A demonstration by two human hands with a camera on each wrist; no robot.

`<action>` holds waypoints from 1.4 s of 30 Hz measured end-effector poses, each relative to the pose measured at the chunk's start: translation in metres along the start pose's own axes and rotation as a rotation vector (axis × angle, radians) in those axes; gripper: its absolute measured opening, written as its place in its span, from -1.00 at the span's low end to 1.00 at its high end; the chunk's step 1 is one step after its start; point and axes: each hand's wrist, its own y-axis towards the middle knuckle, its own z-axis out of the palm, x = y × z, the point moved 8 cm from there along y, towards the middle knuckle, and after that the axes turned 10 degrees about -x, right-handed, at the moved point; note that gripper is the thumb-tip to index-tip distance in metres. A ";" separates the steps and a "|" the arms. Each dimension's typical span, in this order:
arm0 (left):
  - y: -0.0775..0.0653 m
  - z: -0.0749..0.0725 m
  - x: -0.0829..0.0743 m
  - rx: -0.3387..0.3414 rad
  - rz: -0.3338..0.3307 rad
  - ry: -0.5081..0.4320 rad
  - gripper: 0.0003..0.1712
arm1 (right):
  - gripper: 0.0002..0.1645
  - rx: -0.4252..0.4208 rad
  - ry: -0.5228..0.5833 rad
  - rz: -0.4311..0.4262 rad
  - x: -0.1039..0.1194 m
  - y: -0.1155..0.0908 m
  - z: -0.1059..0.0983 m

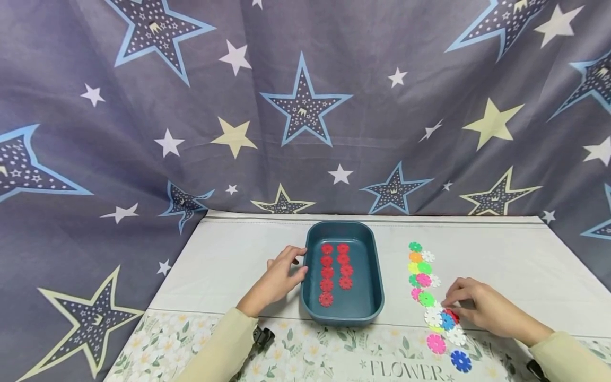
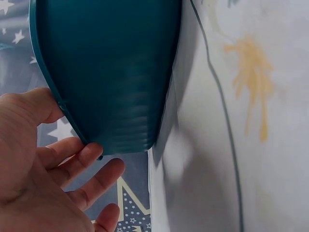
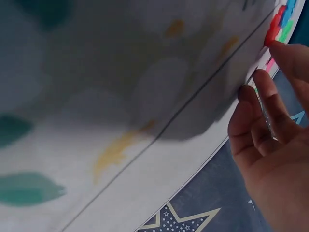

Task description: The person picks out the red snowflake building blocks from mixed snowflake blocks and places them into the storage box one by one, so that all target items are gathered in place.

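Observation:
My left hand [image 1: 279, 278] is at the left side of a dark teal tray [image 1: 377, 286]. Its thumb and fingertips touch the rim [image 2: 50, 82], with the other fingers loosely spread. Two columns of red flower-shaped discs [image 1: 326, 272] lie inside the tray. Over the loose pile to the right is my right hand [image 1: 491, 307], thumb and index finger a little apart. The thumb tip meets a red disc [image 3: 274, 30], partly covered by the hand in the head view. Beside it lie a blue disc [image 1: 447, 321] and white discs [image 1: 433, 317].
A loose line of mixed-colour discs [image 1: 424, 280] runs along the tray's right. A pink disc [image 1: 436, 344] and a dark blue disc [image 1: 461, 361] lie nearest the front. The white, flower-printed tablecloth [image 1: 229, 249] meets a star-patterned curtain [image 1: 305, 175] behind.

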 end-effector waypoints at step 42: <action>-0.001 0.001 0.001 0.004 -0.012 0.003 -0.54 | -0.72 0.051 -0.163 0.251 -0.020 -0.013 -0.010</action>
